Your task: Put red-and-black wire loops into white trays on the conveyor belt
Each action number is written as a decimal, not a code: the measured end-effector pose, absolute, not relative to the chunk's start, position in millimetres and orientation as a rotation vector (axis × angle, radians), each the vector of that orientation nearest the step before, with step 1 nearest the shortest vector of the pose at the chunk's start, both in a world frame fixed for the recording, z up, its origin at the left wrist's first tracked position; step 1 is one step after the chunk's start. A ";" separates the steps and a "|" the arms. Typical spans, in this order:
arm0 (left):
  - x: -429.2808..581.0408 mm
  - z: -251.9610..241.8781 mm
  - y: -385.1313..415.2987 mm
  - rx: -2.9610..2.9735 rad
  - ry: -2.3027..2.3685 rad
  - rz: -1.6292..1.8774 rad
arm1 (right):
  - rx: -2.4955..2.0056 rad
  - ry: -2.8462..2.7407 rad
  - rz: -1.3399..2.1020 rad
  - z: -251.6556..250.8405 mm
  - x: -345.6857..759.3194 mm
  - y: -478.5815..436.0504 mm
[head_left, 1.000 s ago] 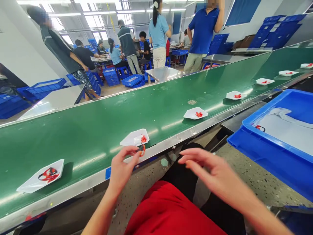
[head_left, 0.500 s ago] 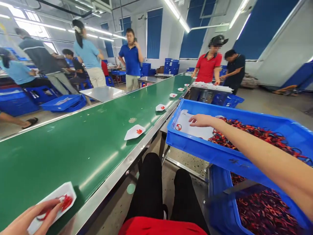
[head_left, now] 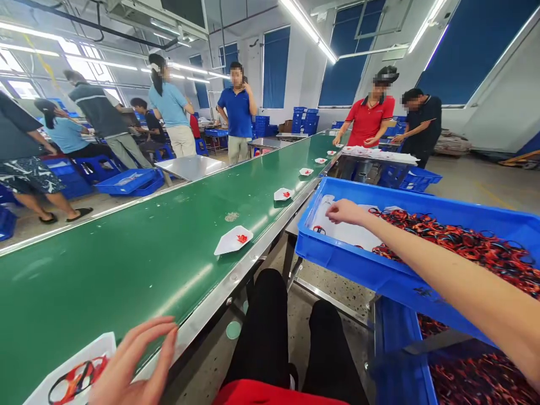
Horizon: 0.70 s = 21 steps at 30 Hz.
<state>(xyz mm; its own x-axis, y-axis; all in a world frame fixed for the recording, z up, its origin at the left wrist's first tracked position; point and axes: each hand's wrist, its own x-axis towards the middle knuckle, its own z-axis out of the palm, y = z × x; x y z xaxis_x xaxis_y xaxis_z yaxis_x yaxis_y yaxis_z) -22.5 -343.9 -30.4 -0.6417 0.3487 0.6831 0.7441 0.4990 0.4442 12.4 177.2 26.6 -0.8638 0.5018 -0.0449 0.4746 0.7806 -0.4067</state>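
Note:
My left hand (head_left: 135, 365) hovers open with spread fingers at the near edge of the green conveyor belt (head_left: 139, 253), just right of a white tray (head_left: 63, 377) that holds red and black loops. My right hand (head_left: 343, 212) reaches into the blue bin (head_left: 379, 270) at my right. Its fingers are curled over the bin's white liner, beside a small loop (head_left: 319, 229) and the heap of red and black loops (head_left: 455, 239). Whether it holds anything is hidden. Further white trays (head_left: 233, 240) with red pieces ride the belt.
A second blue bin (head_left: 442, 365) full of loops sits under the first. My legs (head_left: 291, 343) are between belt and bins. Several people stand along the belt's far side and at its far end; blue crates and steel tables lie beyond.
My left hand has let go of the loops in the near tray and opened. My right hand stays in the bin, shifted slightly. The view has swung from the belt toward the bins.

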 end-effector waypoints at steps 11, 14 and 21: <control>6.6 -43.1 -254.7 -1.422 -2.195 -1.146 | -0.681 -3.028 0.854 5.6 6.1 151.2; 10.3 -48.1 -252.8 -1.437 -2.286 -1.204 | -0.632 -3.035 0.768 8.1 8.2 151.1; 10.4 -40.5 -230.4 -1.273 -2.340 -1.599 | -0.368 -2.703 0.591 69.4 51.2 101.9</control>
